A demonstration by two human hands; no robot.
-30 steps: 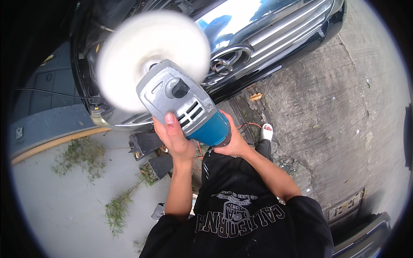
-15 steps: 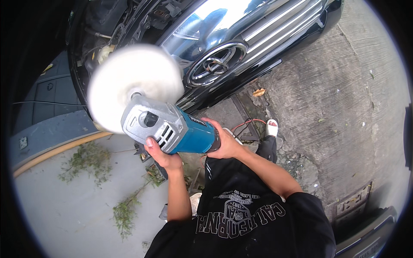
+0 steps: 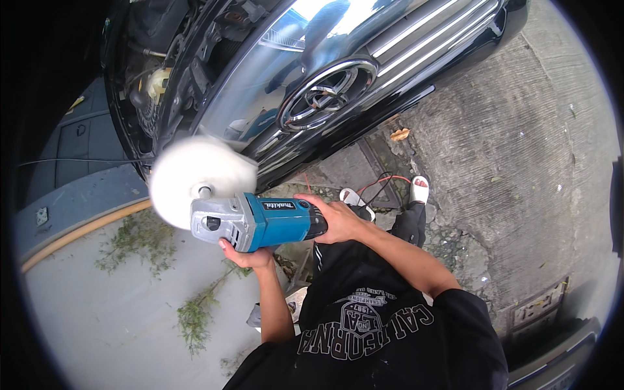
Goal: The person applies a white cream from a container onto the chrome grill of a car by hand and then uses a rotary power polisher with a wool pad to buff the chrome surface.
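Note:
Both my hands hold a blue and silver power polisher [image 3: 283, 221] in front of my body. From below, my left hand [image 3: 253, 257] supports it by the silver gear head, thumb along the side. My right hand [image 3: 336, 221] is wrapped round the dark rear end of the blue housing. The round white polishing pad [image 3: 195, 166] is smeared by motion, as if spinning. It overlaps the near left end of the car's shiny front panel [image 3: 250, 107]; whether it touches cannot be told. A chrome oval emblem [image 3: 328, 94] sits on the panel farther right.
An exposed engine bay [image 3: 156, 84] lies at the upper left. Red and black cables [image 3: 383, 179] run on the ground by my white slippers [image 3: 420, 190]. Leafy twigs [image 3: 195, 318] stand against the pale surface at left. Rough concrete [image 3: 500, 143] stretches right; another vehicle's edge [image 3: 552, 357] shows lower right.
The polisher has moved down and away from the panel, and its body now lies more level. The pad shows smaller and more of the panel is uncovered. Both hands keep their hold.

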